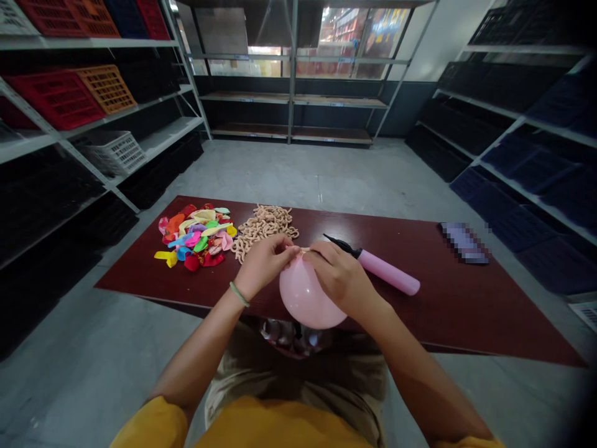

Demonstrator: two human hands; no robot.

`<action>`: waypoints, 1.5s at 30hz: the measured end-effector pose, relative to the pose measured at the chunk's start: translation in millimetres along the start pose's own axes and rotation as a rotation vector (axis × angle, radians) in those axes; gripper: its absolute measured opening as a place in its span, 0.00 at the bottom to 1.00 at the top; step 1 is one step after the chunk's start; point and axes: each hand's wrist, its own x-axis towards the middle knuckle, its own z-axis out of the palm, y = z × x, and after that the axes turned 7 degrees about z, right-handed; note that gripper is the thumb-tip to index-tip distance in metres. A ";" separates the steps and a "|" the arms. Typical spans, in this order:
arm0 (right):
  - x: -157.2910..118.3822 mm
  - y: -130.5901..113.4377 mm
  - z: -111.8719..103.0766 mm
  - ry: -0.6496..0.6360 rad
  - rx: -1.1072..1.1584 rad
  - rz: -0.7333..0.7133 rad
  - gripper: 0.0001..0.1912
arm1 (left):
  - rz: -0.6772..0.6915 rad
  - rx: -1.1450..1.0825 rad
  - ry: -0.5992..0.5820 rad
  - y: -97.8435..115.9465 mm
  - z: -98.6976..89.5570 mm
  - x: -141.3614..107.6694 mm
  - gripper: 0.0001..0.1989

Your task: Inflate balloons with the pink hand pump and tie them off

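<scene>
From my end: both hands are at the mouth of a glossy pink inflated balloon (305, 298), which sits between them at the near edge of a dark red wood-look table (471, 305). Left hand (267, 264) has thumb and index finger pinched at the balloon's top, pale green band (239, 294) on that wrist. Right hand (339, 277) is curled over the opposite side, fingers closed in on the same spot. A short pale strip shows between the fingertips – can't tell if it's balloon neck or a separate piece.

Crowding the work area: a heap of twisted tan rope-like pieces (263, 229) just behind the left hand, and a pink-and-black plastic hand pump (389, 271) lying at an angle by the right hand, its black tapered end partly hidden behind the fingers. Left of the tan heap, a loose pile of limp multicolour balloons (198, 236). Far right, a dark flat rectangular item (465, 242), pixelated.

Materials: balloon skin is smooth, stretched, with highlights; limp ones look soft and wrinkled; tan pieces matte and knobbly; pump barrel smooth, cylindrical. Beyond – grey floor (280, 171), metal shelving (292, 74), red slatted crate (56, 99), orange one (106, 88), white basket (116, 152).
</scene>
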 end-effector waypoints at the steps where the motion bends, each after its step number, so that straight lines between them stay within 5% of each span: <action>1: 0.6 -1.2 0.5 -0.024 0.024 0.023 0.11 | -0.061 -0.105 -0.016 -1.4 0.5 1.3 0.11; 4: 5.9 -3.7 2.1 -0.083 0.041 0.082 0.10 | -0.207 -0.371 -0.024 -2.4 2.8 4.2 0.13; 8: 15.8 -7.3 6.0 -0.095 -0.063 0.152 0.24 | -0.237 -0.574 -0.010 0.4 6.7 4.2 0.14; 13: 17.5 -6.4 11.3 0.031 0.030 0.163 0.09 | -0.211 -0.609 0.039 1.3 9.2 -1.1 0.14; 19: 5.5 7.1 6.4 0.098 0.329 0.219 0.07 | -0.082 -0.518 0.135 1.1 7.3 -6.5 0.13; 23: 6.4 5.0 4.5 0.072 0.292 0.224 0.05 | -0.001 -0.417 0.157 0.5 12.1 -8.4 0.12; 27: 8.9 -1.0 8.2 0.022 0.215 0.197 0.15 | -0.006 -0.432 0.192 -2.3 17.8 -8.1 0.12; 31: 6.1 3.1 8.4 0.042 0.256 0.198 0.05 | 0.023 -0.420 0.202 -6.7 18.4 -8.9 0.11; 35: 6.5 9.6 8.6 0.097 0.261 0.253 0.05 | 0.094 -0.282 0.195 -5.2 19.9 -14.5 0.11; 40: 8.6 12.9 18.1 0.208 0.293 0.332 0.04 | 0.359 0.104 0.143 -1.3 21.9 -22.6 0.07; 45: 7.0 12.0 25.1 0.201 0.349 0.333 0.04 | 0.421 0.147 0.063 -1.3 14.7 -23.5 0.06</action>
